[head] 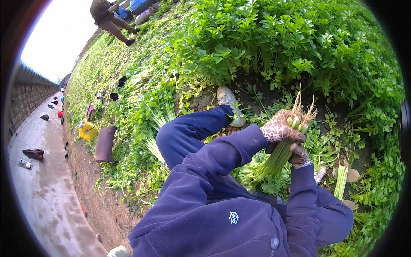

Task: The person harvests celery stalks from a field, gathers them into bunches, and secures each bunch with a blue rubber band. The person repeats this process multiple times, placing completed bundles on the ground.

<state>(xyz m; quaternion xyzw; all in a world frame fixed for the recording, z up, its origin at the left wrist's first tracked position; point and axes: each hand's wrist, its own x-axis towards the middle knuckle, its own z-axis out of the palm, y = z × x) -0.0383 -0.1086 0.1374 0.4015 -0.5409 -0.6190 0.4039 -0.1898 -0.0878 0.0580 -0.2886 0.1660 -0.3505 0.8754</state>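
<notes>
My left hand [282,128], in a leopard-print glove, is closed around a bunch of celery [276,160] just below its roots. The pale roots point up and away from me, while the leafy ends hang toward my lap. Against the same stalks, a little lower, my gloved right hand [299,155] has its fingers curled; part of its grip is hidden. A smaller celery bundle [342,180] with roots lies beside my right leg. More pulled celery stalks [155,149] lie beyond my left knee.
Dense standing celery [273,38] fills the far side and right. At left are a purple-brown pad [105,143], a yellow container [87,129], a soil edge and a concrete path [48,192] with a power socket [25,164] on it. Another person [112,21] stands at upper left.
</notes>
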